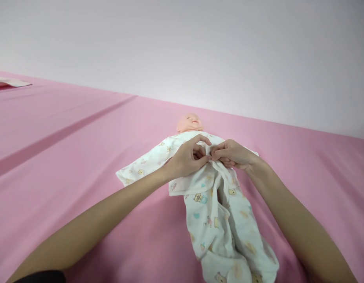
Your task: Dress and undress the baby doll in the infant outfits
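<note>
A baby doll (190,123) lies on its back, its head toward the wall. It wears a white baby top (149,163) printed with small bears, over matching baby trousers (204,220). My left hand (189,155) pinches the front edge of the top at the doll's chest, thumb and forefinger curved into a ring. Close beside it, my right hand (230,153) is closed on the same front edge, fingertips almost meeting those of the left. What exactly lies between the fingertips is too small to make out. Below the hands the front of the top hangs apart.
A pink sheet (81,157) with a long crease covers the surface. Behind it rises a pale wall (182,51). At the far left edge lies a piece of white cloth (11,83). A black band (42,277) shows on my left forearm.
</note>
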